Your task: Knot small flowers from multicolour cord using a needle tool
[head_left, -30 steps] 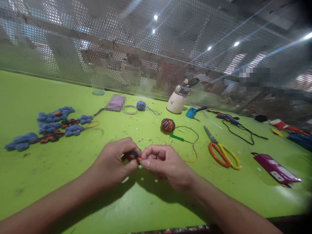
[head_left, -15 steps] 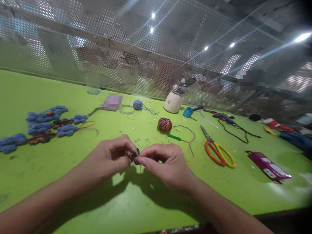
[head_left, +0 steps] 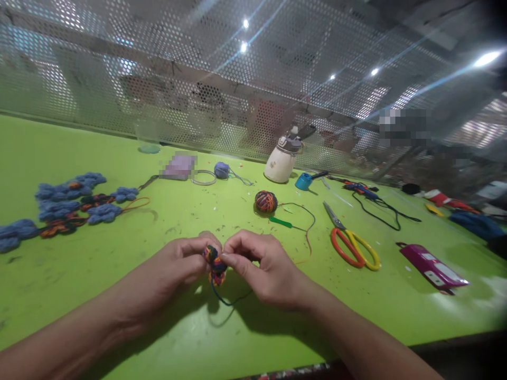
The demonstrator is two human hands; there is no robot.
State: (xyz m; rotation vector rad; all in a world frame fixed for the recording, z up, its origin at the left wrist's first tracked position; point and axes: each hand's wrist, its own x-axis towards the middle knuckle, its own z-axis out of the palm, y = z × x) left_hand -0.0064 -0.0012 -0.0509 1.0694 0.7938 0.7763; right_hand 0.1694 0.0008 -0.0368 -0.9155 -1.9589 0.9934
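Note:
My left hand (head_left: pixel 178 266) and my right hand (head_left: pixel 257 269) meet over the green table (head_left: pixel 119 316), both pinching a small multicoloured crochet piece (head_left: pixel 214 264) between thumb and fingers. A dark yarn tail (head_left: pixel 229 302) hangs from the piece and loops down to the table. Further back lies a multicoloured yarn ball (head_left: pixel 265 201), with a green-handled crochet hook (head_left: pixel 282 222) beside it and a strand of yarn (head_left: pixel 307 221) trailing from it.
Blue and multicoloured crochet flowers (head_left: pixel 71 203) lie at the left. Orange-and-yellow scissors (head_left: pixel 350 240), a magenta case (head_left: pixel 433 268), a white bottle (head_left: pixel 283 158), a blue yarn ball (head_left: pixel 221 169) and a black cable (head_left: pixel 380 208) sit to the right and back. A perforated metal screen (head_left: pixel 237 79) bounds the far edge.
The crochet piece has been turned upright between my fingers, and a dark yarn tail now hangs loose below it. Both hands stayed together at the same spot.

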